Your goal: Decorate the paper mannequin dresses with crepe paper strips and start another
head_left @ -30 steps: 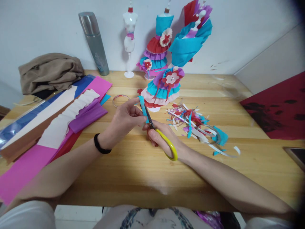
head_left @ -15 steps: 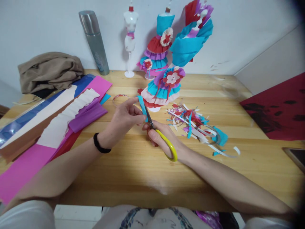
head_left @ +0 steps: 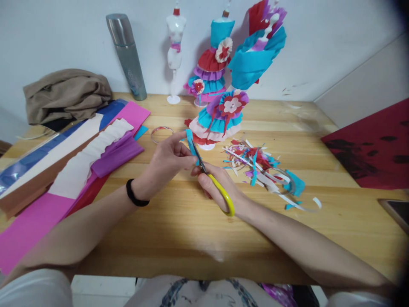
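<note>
My left hand [head_left: 172, 157] pinches a narrow strip of blue crepe paper [head_left: 189, 137] between thumb and fingers, above the table. In my right hand [head_left: 217, 183] are scissors [head_left: 227, 200] with yellow handles, their blades pointing up and away from me. The blades lie along the blue strip, close to my left fingertips; whether they are cutting through it I cannot tell. Just beyond my hands stands a mannequin in a ruffled paper dress [head_left: 220, 119] with a flower on it. Part of the lower handle is hidden by my right fingers.
Paper scraps [head_left: 255, 162] lie in a heap to the right. Coloured crepe paper sheets [head_left: 76, 170] cover the left side, near a brown cloth [head_left: 67, 96]. A flask [head_left: 128, 59], a bare mannequin [head_left: 175, 47] and dressed mannequins [head_left: 220, 64] stand along the wall. A ring [head_left: 162, 128] lies behind my left hand.
The scissors have shifted slightly, their yellow handle turning a little to the left and the blades running further up along the blue strip. My left hand has barely moved.
</note>
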Motion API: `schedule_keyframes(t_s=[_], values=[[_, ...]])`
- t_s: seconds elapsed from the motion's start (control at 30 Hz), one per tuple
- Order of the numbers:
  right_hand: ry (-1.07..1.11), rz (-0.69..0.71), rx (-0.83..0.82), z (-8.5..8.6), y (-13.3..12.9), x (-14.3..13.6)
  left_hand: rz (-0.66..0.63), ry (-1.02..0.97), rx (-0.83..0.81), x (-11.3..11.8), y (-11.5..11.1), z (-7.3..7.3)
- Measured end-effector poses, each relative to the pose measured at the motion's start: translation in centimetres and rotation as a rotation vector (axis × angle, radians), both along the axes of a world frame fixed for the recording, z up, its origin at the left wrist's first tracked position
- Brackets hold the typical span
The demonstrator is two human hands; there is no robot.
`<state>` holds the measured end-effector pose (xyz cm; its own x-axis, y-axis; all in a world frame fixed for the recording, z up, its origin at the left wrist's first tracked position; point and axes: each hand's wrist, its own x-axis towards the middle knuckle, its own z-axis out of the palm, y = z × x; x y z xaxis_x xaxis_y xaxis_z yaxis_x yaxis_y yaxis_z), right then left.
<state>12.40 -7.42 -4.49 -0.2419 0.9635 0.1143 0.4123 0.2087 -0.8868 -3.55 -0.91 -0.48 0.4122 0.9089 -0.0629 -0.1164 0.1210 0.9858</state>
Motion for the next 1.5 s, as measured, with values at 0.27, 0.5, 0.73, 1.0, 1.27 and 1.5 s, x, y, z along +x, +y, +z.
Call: schedule_keyframes(t_s=[0.27, 0.5, 0.73, 1.0, 1.27, 1.5], values=[[-0.003, 0.035, -0.016, 0.7, -0.1, 0.2, 0.009, 0.023, 0.011, -0.3, 0.0, 0.3], [-0.004, 0.033, -0.004, 0.2, -0.1, 0.3, 0.01, 0.005, 0.035, -0.3, 0.1, 0.1], [0.003, 0.019, -0.011, 0.2, -0.1, 0.1, 0.005, 0.002, 0.034, -0.3, 0.1, 0.0], [0.028, 0.022, -0.04, 1.0, -0.4, 0.1, -0.015, 0.013, 0.037, -0.4, 0.0, 0.1], [0.069, 0.057, -0.06, 1.1, -0.3, 0.2, 0.003, -0.011, 0.056, -0.3, -0.1, 0.0], [0.068, 0.06, -0.028, 0.4, -0.3, 0.2, 0.002, -0.017, 0.051, -0.4, -0.1, 0.0]])
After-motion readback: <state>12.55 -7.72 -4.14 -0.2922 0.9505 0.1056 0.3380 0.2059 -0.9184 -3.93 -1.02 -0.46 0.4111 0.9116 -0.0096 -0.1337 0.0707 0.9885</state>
